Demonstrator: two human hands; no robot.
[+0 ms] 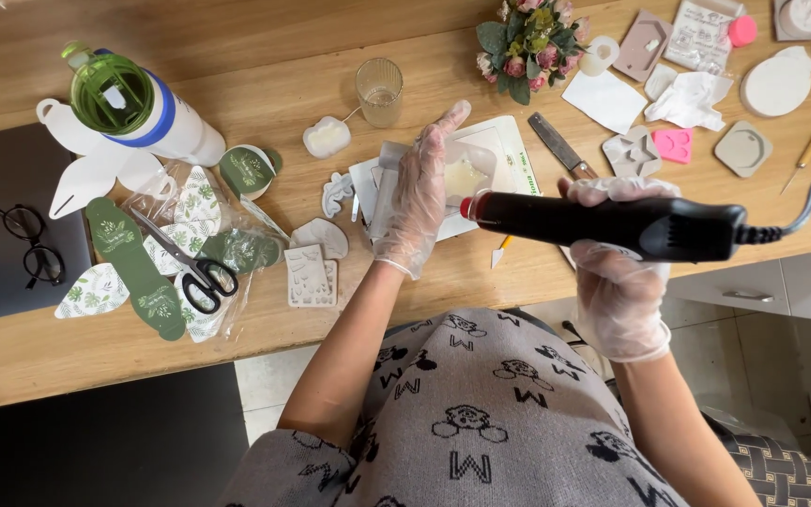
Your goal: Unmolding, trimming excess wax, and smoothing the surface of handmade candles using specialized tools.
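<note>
Your right hand (617, 282), gloved in thin clear plastic, is clenched around the black handle of a corded heat tool (612, 225), gripping it mid-body so the red-ringed nozzle points left toward what your other hand offers up. Your left hand (420, 202), gloved the same way, grasps a small clear mould (466, 176) with a pale cast piece inside it, fingers pinched along its left edge so the open face stays turned to the nozzle and clear of your fingertips. You hold the mould just above a white sheet (509, 155) on the wooden tabletop (265, 103), which seems placed there to shield the wood. The tool's cable trails off to the right, out of the working area. Near your left forearm lie grey silicone moulds (310, 274), black-handled scissors (194, 272) and green leaf-printed paper tags (133, 263), pushed aside but within reach. A ribbed glass (379, 91) and a green-lidded bottle (133, 108) stand farther back, a knife (560, 145) lies beside the sheet, and a bunch of pink flowers (532, 42) sits at the far edge.
</note>
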